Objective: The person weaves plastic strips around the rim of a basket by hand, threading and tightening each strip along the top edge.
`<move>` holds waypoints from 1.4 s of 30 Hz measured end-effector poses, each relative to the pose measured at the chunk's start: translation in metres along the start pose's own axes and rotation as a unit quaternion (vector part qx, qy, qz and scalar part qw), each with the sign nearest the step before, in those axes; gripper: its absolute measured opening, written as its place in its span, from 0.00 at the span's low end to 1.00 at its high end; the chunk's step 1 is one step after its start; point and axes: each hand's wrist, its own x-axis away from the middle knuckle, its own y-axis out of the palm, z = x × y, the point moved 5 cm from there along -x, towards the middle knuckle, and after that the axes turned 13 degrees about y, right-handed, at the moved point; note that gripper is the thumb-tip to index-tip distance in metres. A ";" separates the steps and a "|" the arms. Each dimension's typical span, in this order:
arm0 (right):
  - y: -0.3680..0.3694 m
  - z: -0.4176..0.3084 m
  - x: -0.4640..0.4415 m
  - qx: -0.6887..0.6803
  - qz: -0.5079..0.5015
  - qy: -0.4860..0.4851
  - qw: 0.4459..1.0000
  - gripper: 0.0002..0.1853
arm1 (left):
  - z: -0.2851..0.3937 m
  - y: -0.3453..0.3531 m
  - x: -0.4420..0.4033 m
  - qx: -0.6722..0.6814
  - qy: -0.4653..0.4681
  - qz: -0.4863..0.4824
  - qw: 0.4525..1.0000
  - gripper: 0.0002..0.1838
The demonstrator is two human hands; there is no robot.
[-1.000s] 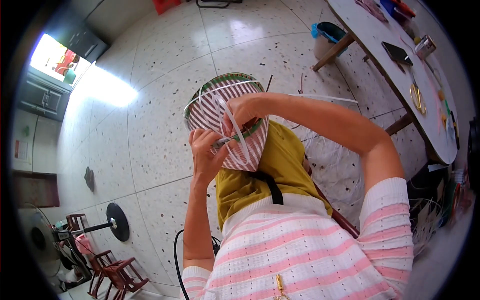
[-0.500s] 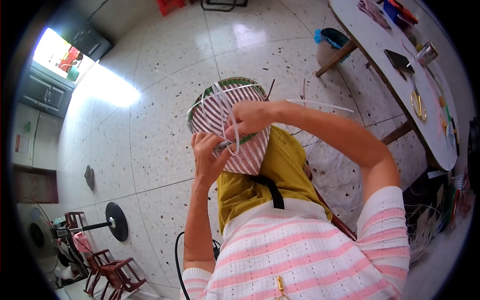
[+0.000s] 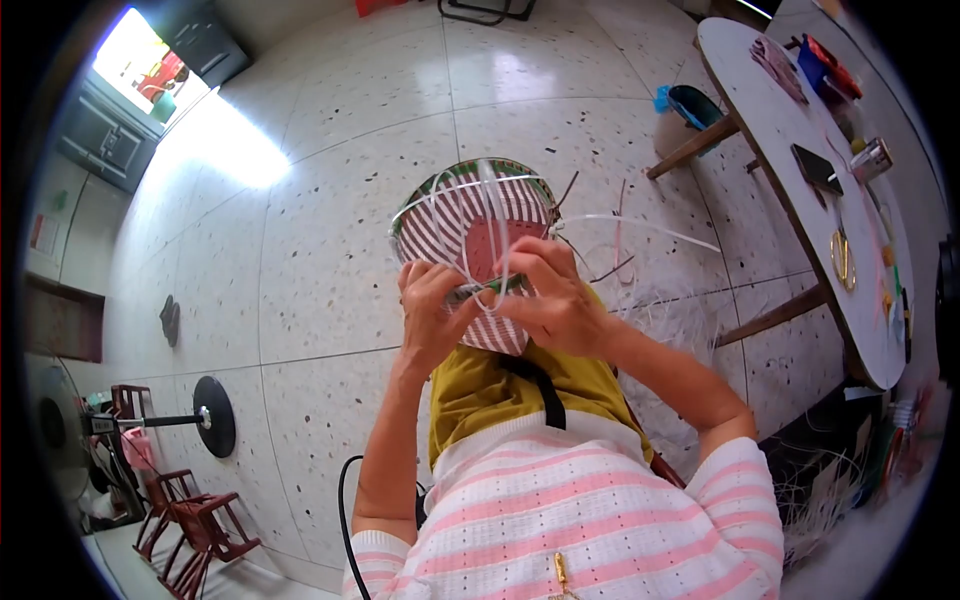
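A woven basket with brown-red and white stripes and a green-banded rim rests on my lap, its opening facing away from me. My left hand is closed on the near rim, thumb outside. At the same rim, just to the right, my right hand pinches a white plastic strip, which loops across the opening and round the rim. The exact fingertip contact is partly hidden. A long loose white strip sticks out to the right of the basket, near thin dark strand ends.
On the right, a table holds a phone, gold-handled scissors and a can. A bin stands beside its leg. Loose white strips lie on the floor. Small wooden chairs are at lower left.
My right hand has drawn back from over the basket opening to the near rim, and its elbow has dropped. My left hand keeps its hold. The view has shifted slightly.
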 end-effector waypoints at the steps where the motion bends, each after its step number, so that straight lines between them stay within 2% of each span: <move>1: -0.005 -0.007 0.002 -0.002 -0.001 -0.004 1.000 0.07 | 0.000 0.000 0.000 0.003 -0.003 0.000 1.000 0.15; 3: -0.025 -0.027 0.000 -0.143 -0.068 0.035 0.987 0.05 | -0.003 0.000 0.000 0.004 0.001 0.009 1.000 0.15; 4: -0.035 -0.033 0.004 -0.278 -0.148 0.100 0.944 0.04 | -0.003 0.000 0.000 0.005 0.002 0.008 1.000 0.15; 5: -0.046 -0.040 0.009 -0.403 -0.224 0.164 0.872 0.03 | -0.003 0.001 0.000 0.008 0.004 0.007 1.000 0.15; 7: -0.078 -0.061 0.003 -0.492 -0.233 0.087 0.834 0.01 | 0.001 0.000 -0.001 0.014 0.005 0.017 1.000 0.15; 8: -0.090 -0.065 0.003 -0.490 -0.235 0.087 0.835 0.01 | 0.003 0.000 -0.001 0.020 0.007 0.025 0.999 0.15; 10: -0.099 -0.071 0.006 -0.640 -0.308 0.144 0.690 0.01 | 0.006 0.000 -0.001 0.016 0.002 0.027 1.000 0.15; 11: -0.099 -0.071 0.005 -0.639 -0.310 0.144 0.689 0.01 | 0.007 0.000 0.000 0.010 -0.004 0.025 1.000 0.14; 13: -0.085 -0.061 0.004 -0.635 -0.320 0.260 0.653 0.03 | 0.006 0.002 0.003 0.010 0.000 0.032 0.999 0.14; 14: -0.073 -0.053 0.004 -0.605 -0.311 0.320 0.660 0.03 | 0.006 0.002 0.004 0.011 0.004 0.036 0.999 0.14; 16: -0.041 -0.033 0.002 -0.498 -0.228 0.460 0.699 0.03 | 0.009 0.002 0.004 0.007 0.005 0.036 0.999 0.14; 17: -0.019 -0.025 0.006 -0.498 -0.228 0.459 0.700 0.03 | 0.011 0.002 0.004 0.005 0.009 0.033 0.999 0.14; 19: 0.011 -0.002 0.012 -0.394 -0.135 0.403 0.815 0.04 | 0.010 0.003 0.006 -0.005 0.016 0.030 0.999 0.14; 20: 0.017 0.000 0.011 -0.393 -0.136 0.402 0.816 0.04 | 0.009 0.003 0.006 -0.015 0.020 0.025 0.999 0.14; 22: 0.010 -0.011 0.000 -0.216 -0.054 0.212 0.952 0.04 | 0.008 0.004 0.008 -0.014 0.021 0.027 0.999 0.13; 26: 0.014 -0.009 0.003 -0.223 -0.047 0.281 0.932 0.04 | 0.008 0.004 0.008 -0.016 0.031 0.034 0.999 0.13; 28: 0.013 -0.016 0.000 -0.163 -0.005 0.153 0.975 0.04 | 0.008 0.003 0.008 -0.014 0.031 0.030 0.999 0.13; 29: 0.010 -0.017 0.002 -0.161 -0.006 0.153 0.975 0.04 | 0.009 0.004 0.007 -0.014 0.031 0.026 0.999 0.14; 30: 0.015 -0.010 0.009 -0.319 -0.088 0.263 0.906 0.03 | 0.009 0.004 0.007 -0.014 0.031 0.028 0.999 0.14; 31: 0.021 -0.006 0.017 -0.463 -0.167 0.358 0.794 0.04 | 0.008 0.004 0.007 -0.008 0.026 0.034 0.999 0.14; 32: 0.007 -0.007 0.016 -0.463 -0.170 0.357 0.793 0.04 | 0.007 0.003 0.007 -0.003 0.021 0.041 0.999 0.15; 34: -0.020 -0.033 0.011 -0.694 -0.289 0.246 0.612 0.04 | 0.006 0.003 0.008 -0.008 0.018 0.034 0.999 0.16; 35: -0.020 -0.034 0.009 -0.694 -0.290 0.246 0.611 0.04 | 0.007 0.003 0.009 -0.009 0.018 0.026 0.999 0.16; 37: -0.027 -0.033 0.004 -0.691 -0.251 0.202 0.647 0.05 | 0.007 0.003 0.007 -0.015 0.020 0.032 0.999 0.16; 38: -0.022 -0.029 0.002 -0.612 -0.246 0.278 0.698 0.08 | 0.008 0.003 0.006 -0.021 0.024 0.038 0.999 0.16; 39: -0.017 -0.030 0.000 -0.611 -0.245 0.279 0.699 0.08 | 0.009 0.004 0.006 -0.019 0.024 0.038 0.999 0.16; 40: -0.012 -0.025 -0.003 -0.448 -0.215 0.261 0.827 0.10 | 0.008 0.003 0.006 -0.019 0.029 0.035 0.999 0.16; 41: -0.006 -0.020 -0.005 -0.266 -0.176 0.232 0.919 0.12 | 0.008 0.003 0.005 -0.020 0.034 0.030 0.999 0.16; 42: 0.001 -0.019 -0.003 -0.205 -0.122 0.139 0.961 0.11 | 0.009 0.004 0.005 -0.021 0.035 0.031 0.999 0.16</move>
